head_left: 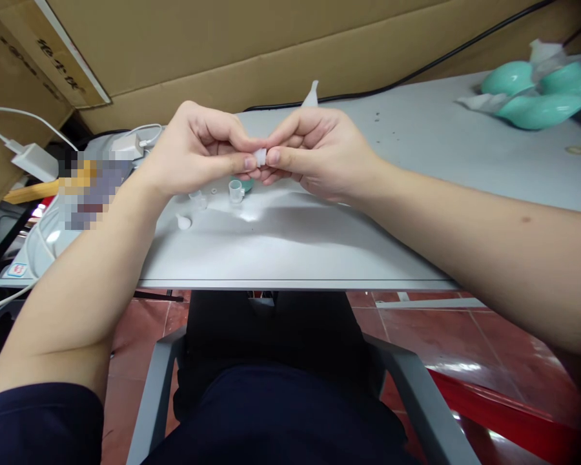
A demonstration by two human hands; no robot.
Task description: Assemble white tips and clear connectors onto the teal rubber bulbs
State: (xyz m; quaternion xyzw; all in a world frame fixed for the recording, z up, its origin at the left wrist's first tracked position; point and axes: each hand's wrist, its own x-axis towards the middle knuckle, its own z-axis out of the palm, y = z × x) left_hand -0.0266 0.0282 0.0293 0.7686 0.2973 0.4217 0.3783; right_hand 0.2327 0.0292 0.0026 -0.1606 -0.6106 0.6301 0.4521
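Above the table, my left hand (213, 145) and my right hand (314, 148) meet, thumbs and fingers pinched together. Between their fingertips is a small white translucent plastic piece (260, 156), held by both and partly covered. On the tabletop just below lie a clear little cup with a side stub (235, 191), another clear plastic piece (198, 200), a tiny ring (214, 191) and a white cone-shaped nozzle (183, 221). A green part (246, 185) shows partly beneath my fingers. Behind my right hand a white pointed nozzle (311, 95) sticks up, its base hidden.
Several green bulbs with whitish nozzles (537, 97) lie at the back right of the grey table (295, 261). A black cable (445, 58) runs along the cardboard (271, 39) behind. White chargers (36, 161) and a blurred-out patch (94, 190) are at the left. Chair armrests (157, 387) flank my lap.
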